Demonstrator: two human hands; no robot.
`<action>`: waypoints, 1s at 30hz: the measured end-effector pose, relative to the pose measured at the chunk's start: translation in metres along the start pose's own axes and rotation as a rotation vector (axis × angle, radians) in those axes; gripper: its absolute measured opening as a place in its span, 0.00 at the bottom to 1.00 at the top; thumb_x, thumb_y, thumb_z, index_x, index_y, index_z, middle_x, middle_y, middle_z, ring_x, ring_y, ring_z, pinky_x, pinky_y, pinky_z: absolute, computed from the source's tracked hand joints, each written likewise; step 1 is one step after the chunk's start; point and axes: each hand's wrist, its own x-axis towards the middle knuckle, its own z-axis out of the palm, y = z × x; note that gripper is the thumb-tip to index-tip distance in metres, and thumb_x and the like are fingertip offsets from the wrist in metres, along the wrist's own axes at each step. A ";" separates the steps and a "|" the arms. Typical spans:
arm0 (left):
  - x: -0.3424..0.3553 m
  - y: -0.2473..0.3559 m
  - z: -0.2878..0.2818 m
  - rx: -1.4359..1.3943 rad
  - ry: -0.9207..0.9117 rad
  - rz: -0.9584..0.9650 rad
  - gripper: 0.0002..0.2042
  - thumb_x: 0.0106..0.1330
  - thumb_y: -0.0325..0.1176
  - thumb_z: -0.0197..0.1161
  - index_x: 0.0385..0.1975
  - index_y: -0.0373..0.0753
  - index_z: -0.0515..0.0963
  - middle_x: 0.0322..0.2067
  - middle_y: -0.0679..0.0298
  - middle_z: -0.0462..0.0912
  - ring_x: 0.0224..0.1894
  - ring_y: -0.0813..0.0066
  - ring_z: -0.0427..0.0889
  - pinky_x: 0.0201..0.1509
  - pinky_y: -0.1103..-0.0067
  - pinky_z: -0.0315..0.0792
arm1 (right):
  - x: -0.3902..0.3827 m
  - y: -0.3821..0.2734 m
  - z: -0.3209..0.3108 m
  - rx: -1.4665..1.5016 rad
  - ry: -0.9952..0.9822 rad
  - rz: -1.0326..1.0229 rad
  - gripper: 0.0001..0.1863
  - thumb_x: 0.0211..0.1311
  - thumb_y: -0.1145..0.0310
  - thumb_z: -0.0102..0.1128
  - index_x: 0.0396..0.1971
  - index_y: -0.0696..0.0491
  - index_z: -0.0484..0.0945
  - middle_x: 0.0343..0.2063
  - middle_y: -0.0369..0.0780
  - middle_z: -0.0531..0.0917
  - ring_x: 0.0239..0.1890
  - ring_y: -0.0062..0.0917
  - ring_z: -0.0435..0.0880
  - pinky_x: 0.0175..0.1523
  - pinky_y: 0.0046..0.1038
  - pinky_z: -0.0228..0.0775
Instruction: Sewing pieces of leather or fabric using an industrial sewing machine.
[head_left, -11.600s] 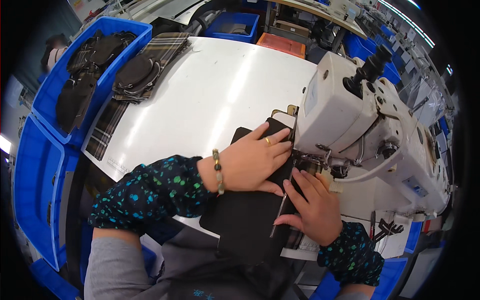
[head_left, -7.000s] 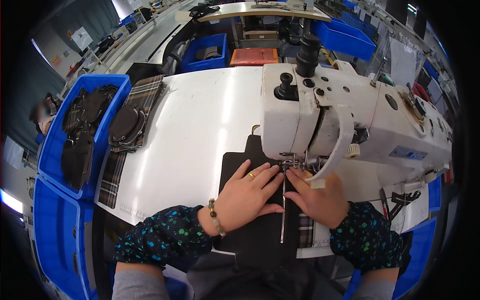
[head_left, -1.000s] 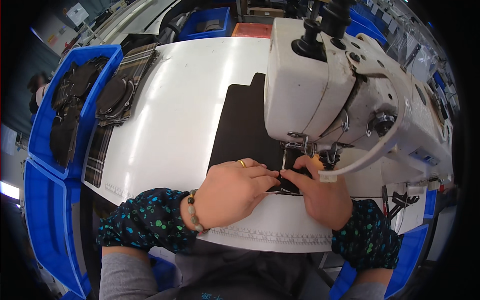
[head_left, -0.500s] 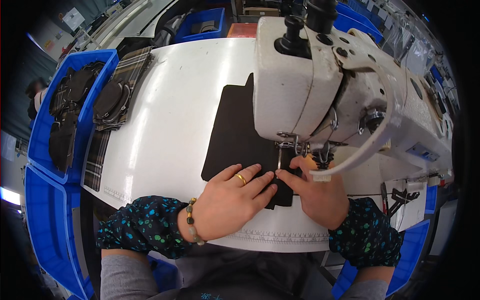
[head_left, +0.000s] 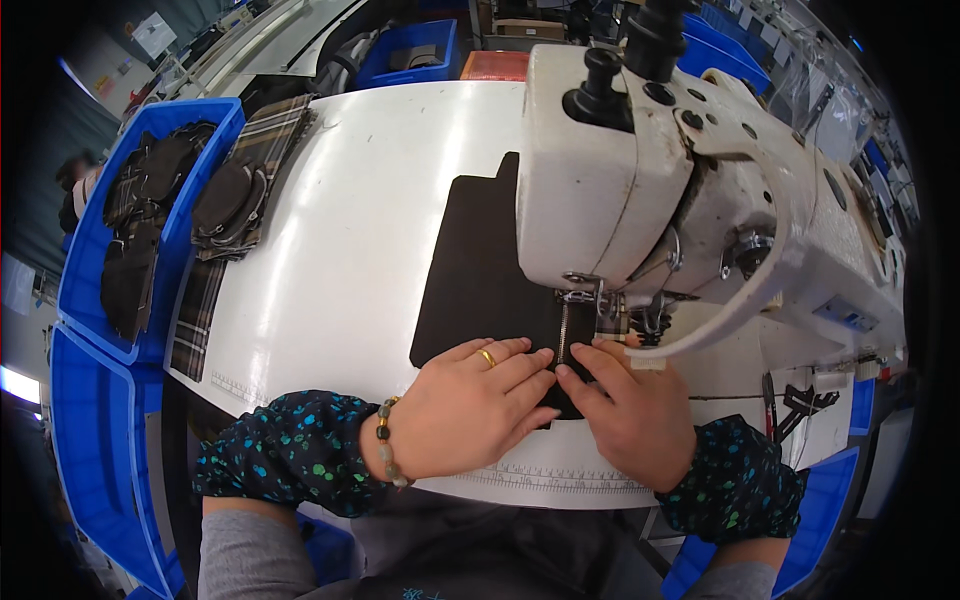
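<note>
A dark brown fabric piece [head_left: 465,270] lies flat on the white table, its right part under the sewing machine's head [head_left: 580,170]. A metal-toothed zipper [head_left: 563,335] runs along it toward me from the presser foot [head_left: 580,297]. My left hand [head_left: 475,405] rests palm down on the fabric left of the zipper, fingers stretched out. On the zipper's right side, my right hand [head_left: 635,405] presses with extended fingers, its index tip near the zipper. A bit of plaid cloth [head_left: 612,322] shows beyond the right fingers. The needle's tip is hard to make out.
Dark fabric parts fill a blue bin [head_left: 70,290] at the left. Next to it lie plaid cloth [head_left: 270,135] and stacked dark round pieces [head_left: 228,200]. A black tool [head_left: 805,405] lies at the right. A printed ruler strip [head_left: 560,478] runs along the table's near edge.
My right fingers have drawn back from near the presser foot toward me and lie flatter, uncovering the plaid cloth. My left hand stays nearly in place. The whole view has shifted slightly.
</note>
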 end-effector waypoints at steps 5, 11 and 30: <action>0.003 -0.005 0.008 0.103 0.025 -0.025 0.20 0.63 0.43 0.68 0.51 0.38 0.82 0.56 0.62 0.81 0.62 0.64 0.78 0.65 0.63 0.73 | -0.002 -0.004 0.000 -0.040 -0.014 0.029 0.17 0.60 0.71 0.59 0.48 0.57 0.85 0.53 0.47 0.82 0.48 0.37 0.82 0.61 0.44 0.72; 0.006 -0.008 0.006 0.114 0.026 -0.010 0.19 0.62 0.44 0.68 0.51 0.43 0.83 0.55 0.67 0.82 0.61 0.66 0.78 0.64 0.64 0.72 | -0.002 -0.005 -0.003 -0.103 -0.039 0.027 0.19 0.56 0.72 0.62 0.49 0.52 0.86 0.56 0.43 0.83 0.56 0.34 0.84 0.42 0.31 0.72; 0.024 -0.030 0.016 0.097 0.127 0.011 0.17 0.63 0.42 0.69 0.49 0.42 0.84 0.50 0.67 0.82 0.57 0.68 0.78 0.65 0.64 0.71 | 0.009 0.014 0.008 -0.097 -0.064 0.070 0.24 0.53 0.76 0.64 0.54 0.52 0.83 0.61 0.40 0.79 0.60 0.35 0.81 0.53 0.36 0.79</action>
